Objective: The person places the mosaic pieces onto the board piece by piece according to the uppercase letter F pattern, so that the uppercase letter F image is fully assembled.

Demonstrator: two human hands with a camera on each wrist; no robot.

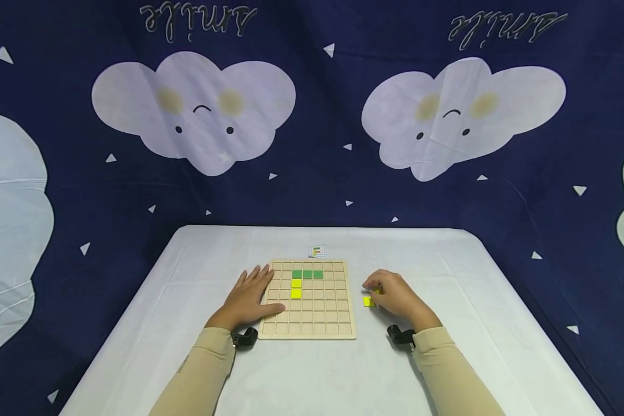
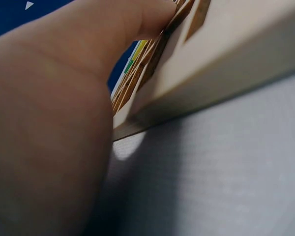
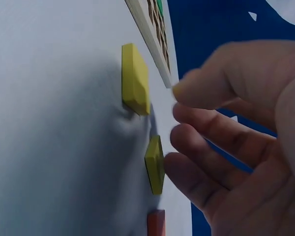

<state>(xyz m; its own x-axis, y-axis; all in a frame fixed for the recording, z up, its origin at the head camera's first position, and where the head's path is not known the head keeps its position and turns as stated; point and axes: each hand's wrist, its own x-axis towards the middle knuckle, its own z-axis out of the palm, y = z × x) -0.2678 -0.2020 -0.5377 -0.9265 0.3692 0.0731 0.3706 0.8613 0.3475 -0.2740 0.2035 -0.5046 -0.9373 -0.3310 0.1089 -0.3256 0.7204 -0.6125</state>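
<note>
A square wooden grid board [image 1: 322, 339] lies on the table. Three green tiles [image 1: 307, 274] form a row in it, and two yellow tiles [image 1: 296, 293] sit below the leftmost green one. My left hand [image 1: 247, 297] rests spread on the board's left edge, its thumb over the lower left cells. To the right of the board, my right hand [image 1: 397, 296] hovers with bent fingers over loose tiles. The right wrist view shows a near yellow tile [image 3: 133, 81], a second yellow tile [image 3: 156, 164] and part of an orange-red tile [image 3: 156, 223]. Nothing shows between thumb and fingertips.
Behind the board lies a small card [image 1: 316, 252] printed with a coloured grid pattern. The white table [image 1: 312, 375] ends against a dark blue cloth [image 1: 327, 144] with cloud prints. Each wrist carries a black camera [image 1: 401, 335].
</note>
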